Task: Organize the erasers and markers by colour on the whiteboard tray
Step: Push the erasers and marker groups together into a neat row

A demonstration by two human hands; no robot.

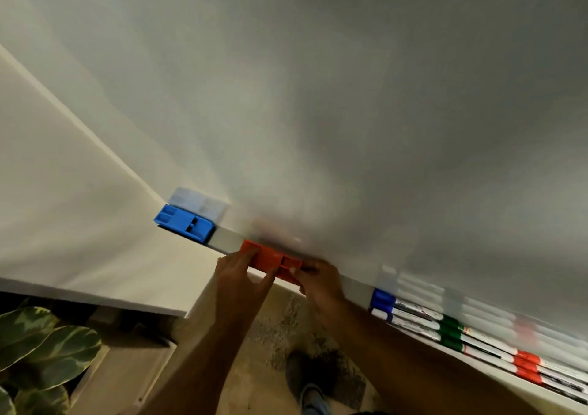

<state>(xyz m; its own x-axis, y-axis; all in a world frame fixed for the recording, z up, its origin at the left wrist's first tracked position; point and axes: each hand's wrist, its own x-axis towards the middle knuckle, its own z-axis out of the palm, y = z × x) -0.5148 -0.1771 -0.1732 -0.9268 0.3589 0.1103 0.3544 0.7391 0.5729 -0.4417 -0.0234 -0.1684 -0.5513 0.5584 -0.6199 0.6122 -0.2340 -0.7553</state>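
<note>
A red eraser [270, 260] lies on the grey whiteboard tray [227, 241], near its middle. My left hand [243, 279] grips the eraser's left end and my right hand [318, 279] grips its right end. A blue eraser [184, 222] sits at the tray's far left end, apart from the red one. To the right, markers lie in rows along the tray: blue-capped markers [383, 300], then green-capped markers [450, 332], then red-capped markers [526, 365]. The frame is blurred by motion.
The whiteboard [350, 96] fills the upper view, with a wall [63, 191] to the left. A leafy plant [41, 351] stands at the lower left. A shoe [305, 379] shows on the speckled floor below.
</note>
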